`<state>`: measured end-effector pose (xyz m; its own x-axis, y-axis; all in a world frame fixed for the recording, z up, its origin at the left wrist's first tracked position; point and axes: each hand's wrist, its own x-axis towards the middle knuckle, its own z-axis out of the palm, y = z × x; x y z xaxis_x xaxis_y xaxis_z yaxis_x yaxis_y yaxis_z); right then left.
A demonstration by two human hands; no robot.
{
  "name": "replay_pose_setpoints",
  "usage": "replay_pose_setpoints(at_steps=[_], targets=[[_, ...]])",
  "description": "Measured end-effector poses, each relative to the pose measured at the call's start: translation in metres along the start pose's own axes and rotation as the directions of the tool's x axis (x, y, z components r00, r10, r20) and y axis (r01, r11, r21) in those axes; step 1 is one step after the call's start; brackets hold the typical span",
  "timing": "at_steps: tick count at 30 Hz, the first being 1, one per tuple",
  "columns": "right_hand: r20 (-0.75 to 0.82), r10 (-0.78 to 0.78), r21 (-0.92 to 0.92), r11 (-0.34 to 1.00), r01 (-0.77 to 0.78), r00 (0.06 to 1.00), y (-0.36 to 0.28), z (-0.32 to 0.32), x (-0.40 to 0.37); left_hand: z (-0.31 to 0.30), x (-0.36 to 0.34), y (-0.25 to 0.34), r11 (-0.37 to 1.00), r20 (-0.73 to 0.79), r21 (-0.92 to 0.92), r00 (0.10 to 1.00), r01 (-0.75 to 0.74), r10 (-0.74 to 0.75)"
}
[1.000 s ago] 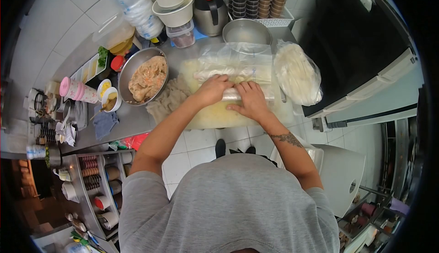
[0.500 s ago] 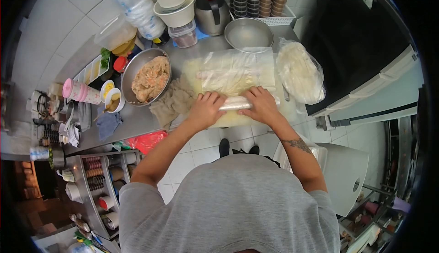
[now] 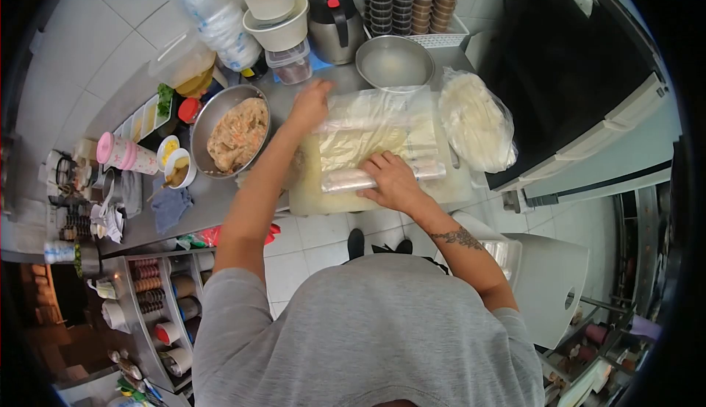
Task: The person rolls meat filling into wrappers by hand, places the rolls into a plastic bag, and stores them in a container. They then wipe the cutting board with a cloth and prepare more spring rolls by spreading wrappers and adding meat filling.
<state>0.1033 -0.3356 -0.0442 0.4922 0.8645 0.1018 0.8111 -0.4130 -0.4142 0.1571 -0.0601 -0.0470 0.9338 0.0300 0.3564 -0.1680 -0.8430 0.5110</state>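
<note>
My right hand (image 3: 393, 180) rests over the middle of a plastic-wrapped roll (image 3: 338, 180), fingers across its top and thumb at the near side. The roll lies along the near edge of a clear plastic sheet (image 3: 379, 131), whose surface is creased and shiny. Beneath both is a pale yellowish cutting board (image 3: 316, 202). By the sheet's far left corner is my left hand (image 3: 312, 105), smeared by motion, its fingers looking curled. A second pale strip shows through the sheet's far part.
At left stands a steel bowl of minced filling (image 3: 239, 133). A plastic bag of pale contents (image 3: 478, 122) sits right of the board. Behind are an empty-looking steel bowl (image 3: 396, 61), a thermal jug (image 3: 337, 25) and stacked lidded cups (image 3: 404, 6).
My left hand has left the roll and moved away to the far left of the sheet. My right hand has slid slightly left and nearer me on the roll.
</note>
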Motion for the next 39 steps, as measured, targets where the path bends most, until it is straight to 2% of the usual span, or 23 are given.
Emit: replay_pose_setpoints(at_steps=[1, 2, 3, 4, 6, 7, 10, 14, 19, 22, 24, 27, 30, 33, 36, 39], targets=[[-0.030, -0.023, 0.021, 0.999, 0.024, 0.999, 0.000, -0.003, -0.001, -0.001, 0.007, 0.001, 0.998, 0.024, -0.062, 1.000, -0.002, 0.004], [-0.064, -0.047, 0.041, 0.998, 0.049, 0.997, 0.001, -0.006, -0.002, -0.003, 0.013, 0.003, 0.972, 0.224, -0.158, 0.965, 0.176, -0.138], [-0.098, -0.070, 0.061, 0.995, 0.076, 0.993, 0.003, -0.008, -0.003, -0.015, 0.022, 0.018, 0.908, 0.427, -0.213, 0.870, 0.361, -0.246], [-0.112, -0.035, 0.087, 0.995, 0.045, 0.993, 0.007, -0.011, -0.002, -0.022, 0.029, 0.029, 0.813, 0.617, -0.220, 0.723, 0.540, -0.313], [-0.135, 0.042, 0.147, 0.989, -0.022, 0.990, 0.018, -0.015, 0.000, -0.022, 0.027, 0.038, 0.970, 0.555, -0.064, 0.816, 0.234, -0.160], [-0.136, 0.048, 0.128, 0.991, -0.031, 0.990, 0.024, -0.015, 0.001, -0.021, 0.022, 0.043, 0.997, 0.535, 0.023, 0.842, 0.070, -0.071], [-0.147, 0.051, 0.084, 0.996, -0.039, 0.988, 0.042, -0.012, 0.007, 0.001, 0.001, 0.044, 0.948, 0.494, 0.242, 0.867, -0.209, 0.065], [-0.134, 0.058, 0.086, 0.995, -0.047, 0.989, 0.045, -0.014, 0.015, 0.011, -0.002, 0.048, 0.942, 0.523, 0.290, 0.852, -0.168, -0.009], [-0.160, 0.049, 0.120, 0.992, -0.029, 0.986, 0.055, -0.007, 0.024, -0.018, 0.026, 0.067, 0.965, 0.579, 0.251, 0.810, -0.073, -0.090], [-0.109, 0.106, 0.173, 0.981, -0.086, 0.988, 0.052, -0.016, 0.027, -0.064, 0.044, 0.099, 0.769, 0.598, 0.585, 0.777, -0.256, -0.196], [-0.100, 0.173, 0.197, 0.969, -0.151, 0.980, 0.047, -0.024, 0.032, -0.095, 0.055, 0.112, 0.672, 0.617, 0.656, 0.757, -0.343, -0.215], [-0.020, 0.250, 0.210, 0.948, -0.240, 0.968, 0.049, -0.027, 0.042, -0.135, 0.058, 0.130, 0.511, 0.593, 0.742, 0.781, -0.434, -0.197], [0.102, 0.287, 0.402, 0.864, -0.303, 0.953, 0.068, -0.029, 0.056, -0.169, 0.058, 0.171, 0.434, 0.561, 0.799, 0.777, -0.417, -0.286], [0.196, 0.310, 0.620, 0.696, -0.362, 0.930, 0.074, -0.045, 0.062, -0.193, 0.052, 0.208, 0.438, 0.502, 0.832, 0.797, -0.339, -0.337], [0.130, 0.138, 0.901, 0.397, -0.175, 0.982, 0.060, -0.073, 0.059, -0.191, 0.045, 0.216, 0.634, 0.526, 0.735, 0.793, -0.242, -0.307], [0.132, -0.013, 0.964, 0.233, -0.125, 0.991, 0.064, -0.087, 0.049, -0.152, 0.023, 0.189, 0.813, 0.579, 0.545, 0.794, -0.206, -0.187]])
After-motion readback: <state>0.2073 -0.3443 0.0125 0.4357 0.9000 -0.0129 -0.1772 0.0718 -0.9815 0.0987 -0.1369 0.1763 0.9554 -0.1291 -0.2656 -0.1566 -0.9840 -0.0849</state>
